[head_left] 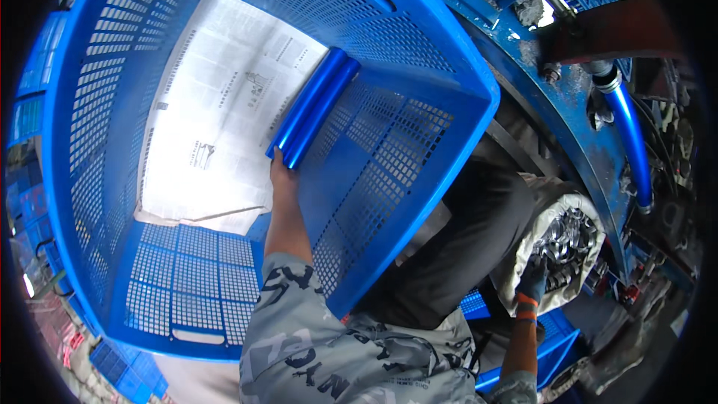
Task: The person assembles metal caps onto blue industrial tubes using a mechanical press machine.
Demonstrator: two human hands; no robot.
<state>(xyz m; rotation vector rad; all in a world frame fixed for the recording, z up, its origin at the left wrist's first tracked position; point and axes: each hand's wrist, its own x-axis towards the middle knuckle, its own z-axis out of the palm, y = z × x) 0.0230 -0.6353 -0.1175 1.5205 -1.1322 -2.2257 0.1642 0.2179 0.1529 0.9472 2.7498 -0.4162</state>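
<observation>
The left hand [283,172] holds two shiny blue tubes [314,107] inside the big blue crate [419,142], beside newspaper [224,105]. Right of the crate, the gloved right hand [532,283] grabs metal bits [568,236] in a white sack [523,254].

One large blue perforated crate [419,150] fills the left and middle of the scene, and one sheet of printed paper [224,105] lines its floor. Two shiny blue tubes [314,105] lie side by side in it, touching, at the paper's right edge. Two hands show: one bare left hand [283,172] at the tubes' near ends, one gloved right hand [532,280] at the near right. One white sack [538,209] of small metal pieces [568,243] sits there, the pieces too many to count
</observation>
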